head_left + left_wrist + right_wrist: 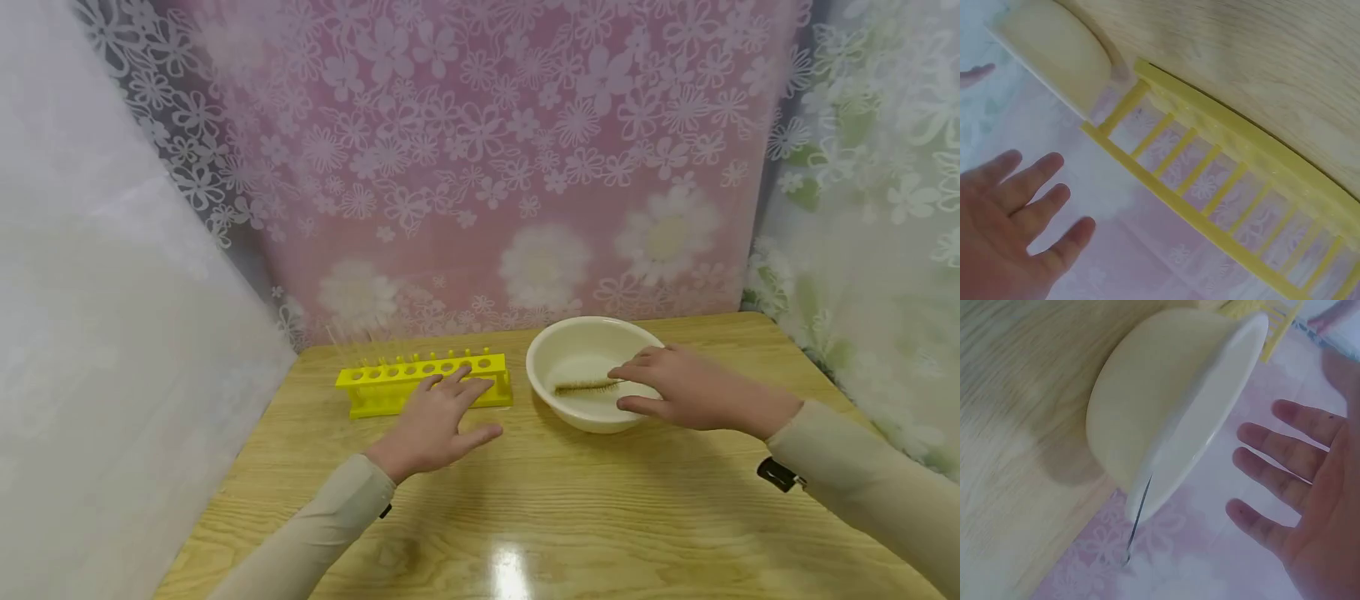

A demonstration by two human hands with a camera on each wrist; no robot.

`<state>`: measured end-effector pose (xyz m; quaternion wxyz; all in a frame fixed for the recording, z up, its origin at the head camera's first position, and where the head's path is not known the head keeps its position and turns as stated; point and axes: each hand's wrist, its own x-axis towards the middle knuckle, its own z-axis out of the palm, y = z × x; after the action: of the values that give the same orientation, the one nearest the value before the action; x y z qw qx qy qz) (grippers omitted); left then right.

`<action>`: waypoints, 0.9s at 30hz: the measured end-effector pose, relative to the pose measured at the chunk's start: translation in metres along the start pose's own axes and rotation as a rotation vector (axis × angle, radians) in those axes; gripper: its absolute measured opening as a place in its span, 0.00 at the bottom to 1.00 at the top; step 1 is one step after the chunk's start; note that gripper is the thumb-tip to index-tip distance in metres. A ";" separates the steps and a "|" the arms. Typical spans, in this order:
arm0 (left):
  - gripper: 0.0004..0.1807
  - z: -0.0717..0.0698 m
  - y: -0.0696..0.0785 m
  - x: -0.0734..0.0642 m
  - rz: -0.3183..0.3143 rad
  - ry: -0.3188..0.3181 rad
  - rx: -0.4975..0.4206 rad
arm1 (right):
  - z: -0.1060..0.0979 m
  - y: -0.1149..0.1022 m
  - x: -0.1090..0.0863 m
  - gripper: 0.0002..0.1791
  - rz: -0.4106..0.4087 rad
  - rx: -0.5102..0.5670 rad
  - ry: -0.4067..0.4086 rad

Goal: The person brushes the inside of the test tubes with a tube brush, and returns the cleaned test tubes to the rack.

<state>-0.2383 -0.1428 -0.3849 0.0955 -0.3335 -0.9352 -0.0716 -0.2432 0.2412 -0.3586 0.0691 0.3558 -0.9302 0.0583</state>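
A yellow test tube rack [375,408] stands on the left of the table, with several clear test tubes [343,343] in its left end. My left hand [441,423] hovers over the front of the rack's right half, fingers spread and holding nothing. To the right sits a cream-white basin [592,421] with a bristle brush [585,387] lying in it. The brush's thin wire handle [1140,512] sticks out past the rim and ends in a small loop. Above the basin's right side my right hand [686,387] reaches out, its fingers extended and apart in the right wrist view.
The wooden table [525,517] extends in front of the rack and basin. A pink floral curtain [480,167] hangs behind it, and pale sheets [112,333] close in the left and right sides.
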 end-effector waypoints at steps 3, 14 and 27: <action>0.29 0.000 -0.006 -0.002 -0.042 0.106 -0.036 | -0.004 0.009 -0.003 0.21 -0.012 -0.041 0.025; 0.11 0.000 -0.028 -0.009 -0.212 0.195 -0.065 | -0.006 0.042 -0.007 0.15 0.081 -0.089 0.002; 0.10 0.006 -0.036 -0.014 -0.258 0.173 -0.058 | 0.003 0.059 -0.015 0.11 0.151 -0.108 -0.092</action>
<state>-0.2517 -0.1776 -0.3967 0.1562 -0.2058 -0.9560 -0.1388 -0.2720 0.2942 -0.3681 0.0408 0.2826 -0.9584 -0.0034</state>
